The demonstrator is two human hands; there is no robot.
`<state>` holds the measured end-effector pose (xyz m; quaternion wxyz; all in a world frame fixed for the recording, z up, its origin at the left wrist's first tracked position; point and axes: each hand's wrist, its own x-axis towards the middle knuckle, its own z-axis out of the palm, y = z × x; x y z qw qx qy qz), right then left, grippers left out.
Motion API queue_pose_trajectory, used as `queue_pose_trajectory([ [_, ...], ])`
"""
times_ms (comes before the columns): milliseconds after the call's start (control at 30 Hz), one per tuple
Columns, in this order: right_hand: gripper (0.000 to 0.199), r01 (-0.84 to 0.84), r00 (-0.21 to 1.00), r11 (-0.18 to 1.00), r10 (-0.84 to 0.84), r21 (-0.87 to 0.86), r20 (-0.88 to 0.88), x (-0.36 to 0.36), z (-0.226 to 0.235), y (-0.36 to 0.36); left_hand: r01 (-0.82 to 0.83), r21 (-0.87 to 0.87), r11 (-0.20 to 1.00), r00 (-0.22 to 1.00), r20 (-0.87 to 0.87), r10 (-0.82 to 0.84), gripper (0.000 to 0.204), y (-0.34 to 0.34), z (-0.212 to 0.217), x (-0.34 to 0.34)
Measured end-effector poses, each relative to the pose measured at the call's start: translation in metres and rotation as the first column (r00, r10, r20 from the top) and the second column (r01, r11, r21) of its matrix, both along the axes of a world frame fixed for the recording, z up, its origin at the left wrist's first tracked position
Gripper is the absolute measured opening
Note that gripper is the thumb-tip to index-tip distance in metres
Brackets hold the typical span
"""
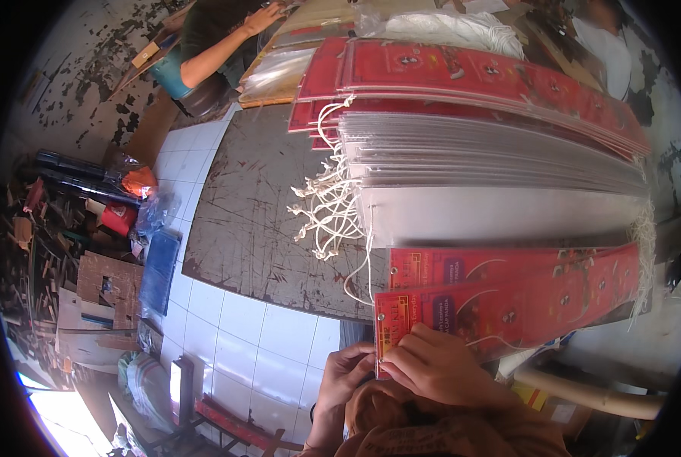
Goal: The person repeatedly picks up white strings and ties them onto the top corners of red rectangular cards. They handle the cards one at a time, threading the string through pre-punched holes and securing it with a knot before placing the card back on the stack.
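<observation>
A long red printed plastic strip (508, 312) with a metal eyelet at its left end lies at the near side of the table. My right hand (432, 362) grips its near left part, fingers curled over the edge. Close by, my left hand (344, 377) has its fingers pinched together at the strip's left end; what they hold is hidden. A white cord (367, 266) hangs down to this end. Behind lies a fanned stack of strips with their pale backs (493, 213) up, knotted white cord loops (329, 209) spilling off its left end.
More red strips (470, 68) are piled at the far side of the scratched dark table (256, 198). Another person's arm (222, 57) reaches in at the upper left. Wood scraps (47, 251) and dark rolls (81, 171) lie on the floor at left.
</observation>
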<state>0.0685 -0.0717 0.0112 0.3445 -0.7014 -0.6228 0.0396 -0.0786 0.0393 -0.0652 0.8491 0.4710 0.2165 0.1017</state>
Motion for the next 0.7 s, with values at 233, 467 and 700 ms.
queue_pose_trajectory([
  [233, 0.017, 0.042, 0.998, 0.993, -0.047, -0.110, -0.045, -0.003, 0.004, -0.007, -0.191, -0.125, 0.974, 0.981, -0.051, 0.186, 0.014, -0.008, -0.011, 0.011],
  [467, 0.020, -0.030, 0.973, 0.947, -0.045, -0.319, -0.225, 0.020, 0.020, -0.051, -0.382, -0.606, 0.697, 0.902, -0.080, 0.424, 0.012, -0.005, -0.003, 0.012],
  [700, 0.022, -0.102, 0.725, 0.992, 0.127, 0.077, -0.677, 0.072, 0.015, -0.123, -0.139, -0.956, 0.260, 0.828, 0.032, 0.560, 0.012, -0.002, -0.013, 0.021],
])
